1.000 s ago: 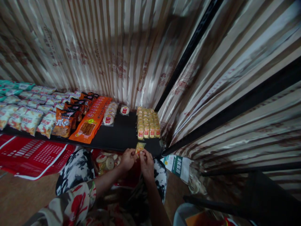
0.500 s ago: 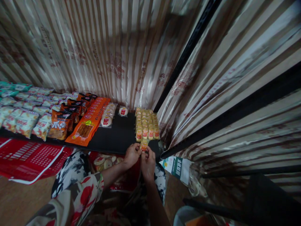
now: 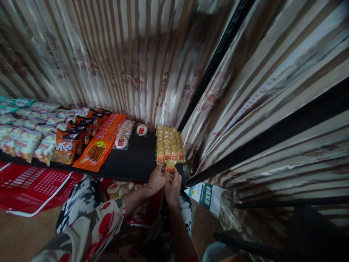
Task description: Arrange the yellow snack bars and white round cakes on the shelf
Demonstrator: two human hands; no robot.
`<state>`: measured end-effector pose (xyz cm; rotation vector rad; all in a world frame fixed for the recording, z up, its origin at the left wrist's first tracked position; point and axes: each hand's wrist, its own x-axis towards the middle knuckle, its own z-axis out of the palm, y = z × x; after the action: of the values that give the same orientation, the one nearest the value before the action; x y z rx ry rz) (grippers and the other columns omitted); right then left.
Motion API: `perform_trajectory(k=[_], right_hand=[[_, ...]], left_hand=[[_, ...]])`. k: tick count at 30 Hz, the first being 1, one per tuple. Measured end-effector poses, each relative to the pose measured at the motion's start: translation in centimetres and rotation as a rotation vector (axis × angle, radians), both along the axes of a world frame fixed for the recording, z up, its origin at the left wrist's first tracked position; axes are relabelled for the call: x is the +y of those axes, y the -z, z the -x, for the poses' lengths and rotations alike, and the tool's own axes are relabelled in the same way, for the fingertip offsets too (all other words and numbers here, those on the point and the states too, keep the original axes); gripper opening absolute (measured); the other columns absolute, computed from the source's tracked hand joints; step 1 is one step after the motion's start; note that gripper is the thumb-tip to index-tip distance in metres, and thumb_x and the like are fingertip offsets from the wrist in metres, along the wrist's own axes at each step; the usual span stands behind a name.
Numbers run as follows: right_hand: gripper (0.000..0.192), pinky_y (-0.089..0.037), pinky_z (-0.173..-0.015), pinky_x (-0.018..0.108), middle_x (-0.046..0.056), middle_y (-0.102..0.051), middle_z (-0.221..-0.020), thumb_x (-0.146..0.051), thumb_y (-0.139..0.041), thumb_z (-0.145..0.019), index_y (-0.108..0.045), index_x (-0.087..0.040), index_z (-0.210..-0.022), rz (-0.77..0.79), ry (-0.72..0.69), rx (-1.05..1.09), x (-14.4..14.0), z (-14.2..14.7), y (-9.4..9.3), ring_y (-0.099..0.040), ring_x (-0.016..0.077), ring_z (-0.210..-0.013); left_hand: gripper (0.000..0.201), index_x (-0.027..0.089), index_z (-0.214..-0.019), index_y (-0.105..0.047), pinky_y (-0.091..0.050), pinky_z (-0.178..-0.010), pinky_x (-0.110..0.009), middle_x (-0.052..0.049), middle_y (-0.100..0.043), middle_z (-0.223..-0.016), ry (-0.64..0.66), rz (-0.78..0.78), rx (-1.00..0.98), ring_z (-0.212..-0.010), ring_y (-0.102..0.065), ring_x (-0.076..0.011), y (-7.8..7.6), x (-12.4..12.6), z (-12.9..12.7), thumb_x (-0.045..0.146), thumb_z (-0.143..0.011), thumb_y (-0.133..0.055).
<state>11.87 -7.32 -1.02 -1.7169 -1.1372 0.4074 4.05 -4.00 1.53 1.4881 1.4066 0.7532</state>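
Fingers of left hand [image 3: 157, 179] and right hand [image 3: 172, 185] pinch small yellow plastic-wrapped packet [image 3: 170, 167] above black shelf [image 3: 131, 164]; matching yellow rows [image 3: 169, 142] crowd 12 o'clock, round white packets [image 3: 121, 140] at 10, red labels illegible.

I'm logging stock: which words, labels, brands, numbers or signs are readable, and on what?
"爪", apparently, then one unclear character: brown-orange bag.
"全优双", apparently, then one unclear: green-and-white bag.
Too small or blurred: held yellow packet, other yellow packets, white packets, orange packets, pale bags, teal bags, striped curtain.
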Motion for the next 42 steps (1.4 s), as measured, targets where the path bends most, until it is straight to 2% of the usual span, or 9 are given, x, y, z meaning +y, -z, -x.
perform_trajectory(k=[4, 9, 14, 20, 24, 26, 28, 34, 42], right_hand=[[0.048, -0.050, -0.079, 0.038, 0.014, -0.050, -0.105, -0.032, -0.045, -0.079, -0.048, -0.012, -0.123, -0.014, -0.009, 0.006, 0.7, -0.3, 1.0, -0.059, 0.0175, -0.077], [0.047, -0.050, -0.079, 0.037, 0.013, -0.050, -0.103, -0.030, -0.044, -0.080, -0.048, -0.013, -0.124, -0.033, -0.009, -0.002, 1.2, -0.4, 1.4, -0.059, 0.0173, -0.077], [0.048, -0.051, -0.077, 0.037, 0.012, -0.051, -0.098, -0.028, -0.043, -0.079, -0.048, -0.011, -0.124, -0.034, -0.004, -0.022, 1.3, -0.3, 1.4, -0.058, 0.0178, -0.077], [0.048, -0.050, -0.079, 0.037, 0.013, -0.050, -0.102, -0.029, -0.042, -0.079, -0.048, -0.011, -0.124, -0.026, -0.012, -0.021, 1.4, -0.2, 1.5, -0.057, 0.0177, -0.081], [0.047, -0.050, -0.079, 0.037, 0.014, -0.051, -0.101, -0.026, -0.040, -0.080, -0.048, -0.009, -0.123, -0.006, -0.001, -0.042, 1.4, -0.1, 1.4, -0.058, 0.0183, -0.080], [0.047, -0.049, -0.080, 0.037, 0.014, -0.052, -0.100, -0.024, -0.039, -0.080, -0.047, -0.010, -0.124, -0.015, 0.001, -0.057, 1.4, -0.1, 1.4, -0.057, 0.0182, -0.081], [0.047, -0.049, -0.081, 0.036, 0.014, -0.052, -0.101, -0.023, -0.039, -0.080, -0.047, -0.010, -0.124, -0.022, 0.004, -0.067, 1.4, 0.0, 1.4, -0.057, 0.0182, -0.082], [0.048, -0.048, -0.082, 0.036, 0.014, -0.052, -0.101, -0.024, -0.038, -0.080, -0.046, -0.010, -0.125, -0.034, 0.010, -0.084, 1.8, 0.1, 1.1, -0.057, 0.0177, -0.082], [0.046, -0.047, -0.080, 0.034, 0.013, -0.054, -0.100, -0.021, -0.036, -0.080, -0.051, -0.012, -0.122, -0.074, -0.033, -0.165, 2.2, -0.2, 0.3, -0.054, 0.0182, -0.085]], left_hand=[[0.036, 0.013, -0.115, -0.054, -0.041, -0.096, -0.030, -0.010, -0.057, -0.118, 0.022, -0.077, 0.035, -0.104, -0.056, -0.0180, -0.3, -0.4, 0.0, 0.019, -0.080, -0.048], [0.037, 0.014, -0.115, -0.055, -0.040, -0.098, -0.030, -0.010, -0.056, -0.118, 0.042, -0.124, 0.059, -0.108, -0.054, -0.0183, -0.4, -0.3, 0.1, 0.021, -0.081, -0.045], [0.044, 0.012, -0.125, -0.049, -0.035, -0.105, -0.033, -0.013, -0.049, -0.130, 0.069, -0.139, 0.066, -0.117, -0.049, -0.0199, 0.1, -0.1, 0.4, 0.023, -0.083, -0.043], [0.040, 0.014, -0.123, -0.050, -0.034, -0.106, -0.035, -0.011, -0.052, -0.126, 0.120, -0.222, 0.035, -0.118, -0.047, -0.0190, 0.8, -0.4, 0.9, 0.021, -0.085, -0.039], [0.040, 0.011, -0.122, -0.049, -0.039, -0.101, -0.035, -0.014, -0.049, -0.123, 0.012, -0.334, 0.068, -0.112, -0.050, -0.0190, 1.0, -0.5, 1.6, 0.020, -0.085, -0.036], [0.044, 0.010, -0.128, -0.042, -0.041, -0.099, -0.035, -0.015, -0.044, -0.125, -0.103, -0.313, 0.112, -0.106, -0.053, -0.0186, 1.0, -0.1, 2.0, 0.019, -0.085, -0.035], [0.048, 0.008, -0.131, -0.038, -0.041, -0.098, -0.034, -0.016, -0.041, -0.126, -0.141, -0.277, 0.154, -0.103, -0.054, -0.0182, 0.8, 0.5, 2.3, 0.018, -0.084, -0.036], [0.048, 0.016, -0.131, -0.040, -0.038, -0.101, -0.031, -0.011, -0.043, -0.127, -0.076, -0.263, 0.205, -0.114, -0.048, -0.0185, 0.3, 2.0, 2.4, 0.016, -0.083, -0.037], [0.051, 0.014, -0.134, -0.038, -0.038, -0.101, -0.029, -0.012, -0.045, -0.127, -0.034, -0.279, 0.202, -0.116, -0.048, -0.0181, 1.0, 2.0, 2.4, 0.018, -0.084, -0.035]])
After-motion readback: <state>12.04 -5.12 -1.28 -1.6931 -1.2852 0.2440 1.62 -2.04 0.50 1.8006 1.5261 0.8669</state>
